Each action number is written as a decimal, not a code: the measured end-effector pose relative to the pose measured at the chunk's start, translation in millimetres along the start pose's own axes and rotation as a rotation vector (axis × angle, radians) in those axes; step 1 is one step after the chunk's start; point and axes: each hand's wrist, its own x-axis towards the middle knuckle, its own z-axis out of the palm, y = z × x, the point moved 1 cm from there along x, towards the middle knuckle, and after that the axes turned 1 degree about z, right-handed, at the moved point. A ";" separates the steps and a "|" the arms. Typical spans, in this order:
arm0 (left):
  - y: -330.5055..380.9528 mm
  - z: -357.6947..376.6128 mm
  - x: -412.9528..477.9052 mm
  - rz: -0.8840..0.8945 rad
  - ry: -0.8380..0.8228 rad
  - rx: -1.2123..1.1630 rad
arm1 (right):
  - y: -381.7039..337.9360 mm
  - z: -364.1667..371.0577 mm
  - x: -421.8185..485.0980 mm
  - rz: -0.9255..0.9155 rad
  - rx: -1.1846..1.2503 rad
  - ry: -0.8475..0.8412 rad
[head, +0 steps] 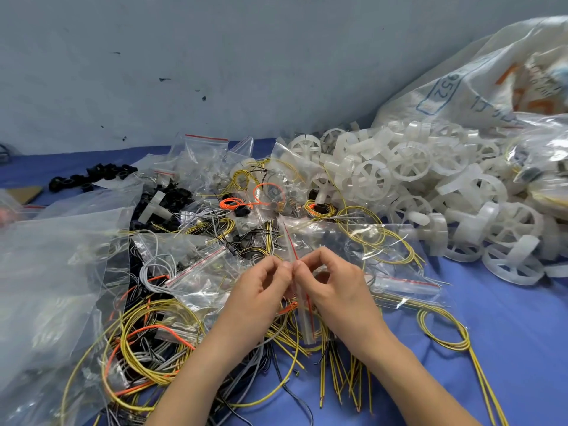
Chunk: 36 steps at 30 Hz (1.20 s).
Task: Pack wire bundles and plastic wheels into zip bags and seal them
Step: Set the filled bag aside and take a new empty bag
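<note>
We see the left hand [261, 287] and right hand [335, 284] pinch the bag [307, 321] by its red-lined strip (edge-on to us), above the wires [147, 342] on the desk [522, 318]; wheels [408, 161] lie heaped far right.

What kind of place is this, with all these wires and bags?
Probably a packing bench in a small workshop or factory: a heap of white plastic wheels, loose wire bundles and many zip bags cover the blue table.
</note>
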 end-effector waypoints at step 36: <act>-8.5 5.7 3.3 -0.041 0.134 0.222 | -37.5 -74.4 -12.5 -0.163 -0.541 0.409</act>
